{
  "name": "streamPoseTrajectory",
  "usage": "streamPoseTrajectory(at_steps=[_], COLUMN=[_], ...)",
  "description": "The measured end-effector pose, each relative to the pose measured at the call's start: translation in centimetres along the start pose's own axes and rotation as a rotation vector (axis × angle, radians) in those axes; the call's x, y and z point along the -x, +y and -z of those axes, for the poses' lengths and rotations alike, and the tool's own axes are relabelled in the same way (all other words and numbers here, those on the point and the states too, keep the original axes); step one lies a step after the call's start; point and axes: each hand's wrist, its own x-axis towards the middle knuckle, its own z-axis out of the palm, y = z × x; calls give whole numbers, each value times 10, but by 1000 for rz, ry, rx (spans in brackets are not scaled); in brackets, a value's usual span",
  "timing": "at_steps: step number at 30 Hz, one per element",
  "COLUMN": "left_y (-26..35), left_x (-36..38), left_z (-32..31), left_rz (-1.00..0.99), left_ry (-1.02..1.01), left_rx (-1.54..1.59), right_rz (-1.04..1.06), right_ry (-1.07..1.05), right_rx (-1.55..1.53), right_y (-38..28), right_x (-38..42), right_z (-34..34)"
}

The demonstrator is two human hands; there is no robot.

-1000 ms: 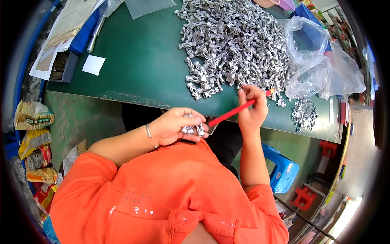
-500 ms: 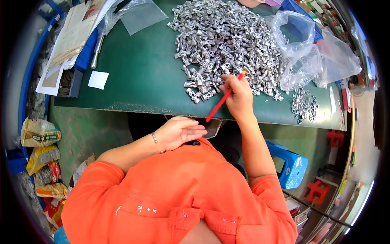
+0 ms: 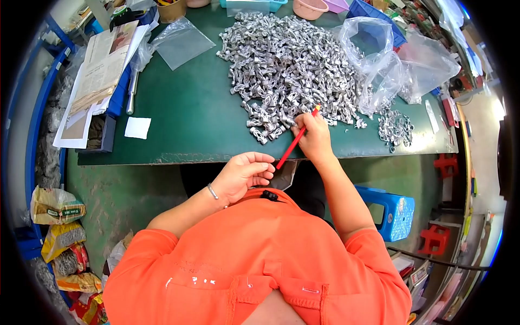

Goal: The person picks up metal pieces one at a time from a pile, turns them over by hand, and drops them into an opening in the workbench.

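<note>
My right hand [image 3: 315, 140] is closed round a slim red pen-like stick [image 3: 293, 146] with a yellowish upper end. The stick slants over the table's front edge, its lower end pointing toward my body. Close by that lower end is my left hand [image 3: 246, 176], fingers loosely bent and slightly apart, with nothing visible in them. A metal bangle circles the left wrist. Beyond the right hand lies a big pile of small silver-grey metal pieces [image 3: 292, 70] with loops and collars, on the green table [image 3: 179, 108]. The stick's upper end overlaps the pile's near edge.
Small metal rings [image 3: 395, 129] lie at the table's right, below crumpled clear bags [image 3: 428, 59]. A white paper square [image 3: 137, 128], a clear plastic bag [image 3: 183, 42] and newspapers [image 3: 103, 67] are at left. A blue stool [image 3: 398, 216] stands on the right; filled sacks [image 3: 57, 206] line the left.
My left hand has gone from flat, outstretched fingers to bent ones, nearer the stick's lower end. My right hand still holds the stick. The whole view has shifted slightly.
</note>
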Motion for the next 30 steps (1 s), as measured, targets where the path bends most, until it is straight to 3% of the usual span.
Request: streamPoseTrajectory(at_steps=[3,5,9,13,15,17,18,19,21,23,25,27,29,30], left_y=[1,1,8,9,3,4,5,5,1,1,2,-1,1,0], left_x=[0,-4,-12,-15,-19,-18,-18,-19,-19,-17,-15,-14,-7,-2], left_z=[0,0,-2,-11,-11,-15,-17,-19,-21,-24,-17,-12,-21,-15], left_rz=[-82,-158,-110,-166,-456,-520,-692,-859,-875,-699,-677,-450,-394,-319], left_ry=[32,67,71,79,58,62,87,111,104,47,50,176,241,175], left_rx=[0,55,79,-128,-204,-237,-447,-661,-603,-301,-400,-196,1,-27], right_rz=[-121,-93,-60,-209,-412,-468,-518,-513,-436,-239,-217,-216,-103,-96], right_ry=[23,46,48,29,-12,-30,-44,-48,60,109,21,-2,101,137], right_rx=[-216,-358,-578,-898,-1132,-1245,-1347,-1359,-1382,-1136,-1163,-1160,-602,-475], right_y=[-18,-33,-53,-56,-52,-50,-48,-47,-46,-47,-45,-35,-14,-11], right_x=[9,13,30,38,41,41,39,40,43,44,43,35,25,19], right_z=[9,17,23,26,26,29,30,28,21,14,16,14,-3,-7])
